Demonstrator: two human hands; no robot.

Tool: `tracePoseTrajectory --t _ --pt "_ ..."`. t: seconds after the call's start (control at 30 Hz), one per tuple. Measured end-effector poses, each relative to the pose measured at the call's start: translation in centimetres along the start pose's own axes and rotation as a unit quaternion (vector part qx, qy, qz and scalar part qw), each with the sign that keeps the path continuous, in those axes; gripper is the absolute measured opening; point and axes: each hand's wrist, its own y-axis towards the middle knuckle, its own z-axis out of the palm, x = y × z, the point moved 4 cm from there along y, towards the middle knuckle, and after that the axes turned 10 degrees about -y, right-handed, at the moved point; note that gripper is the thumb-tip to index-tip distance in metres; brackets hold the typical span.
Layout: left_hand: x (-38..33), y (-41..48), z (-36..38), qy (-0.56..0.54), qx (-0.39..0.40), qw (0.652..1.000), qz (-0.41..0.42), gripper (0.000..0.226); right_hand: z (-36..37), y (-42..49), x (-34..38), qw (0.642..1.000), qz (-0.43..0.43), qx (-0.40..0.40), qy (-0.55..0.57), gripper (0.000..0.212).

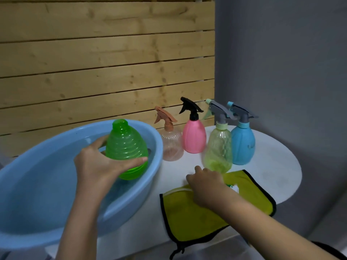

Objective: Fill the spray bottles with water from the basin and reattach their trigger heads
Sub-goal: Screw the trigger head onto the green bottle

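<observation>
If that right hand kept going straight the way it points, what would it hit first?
Most likely the rim of the blue basin, past bare white table. The right hand, on the yellow cloth, aims forward and left. The yellow-green bottle stands close beside that line; depth is unclear.

Domestic-looking corner, likely a home, pale wood-slat wall (105, 53) and plain grey wall (281, 53) beyond the fingers (97, 141), small round white bench (272, 156) under them, blue plastic basin (122, 209), yellow cleaning cloth (187, 218)
</observation>
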Motion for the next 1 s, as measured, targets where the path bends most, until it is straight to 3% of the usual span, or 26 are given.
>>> tracePoseTrajectory --t 0.53,0.8,1.0 --pt "0.2 0.1 1.1 0.013 -0.003 1.000 -0.003 0.099 1.2 -0.8 -4.7 0.983 0.083 0.150 0.061 0.089" --pt "0.2 0.0 1.2 0.008 -0.002 1.000 -0.009 0.094 1.4 -0.5 -5.4 0.982 0.077 0.160 0.059 0.055" --pt "0.1 -0.2 1.2 0.028 -0.002 1.000 -0.005 0.102 1.1 -0.3 -5.2 0.989 0.082 0.113 0.056 0.066"
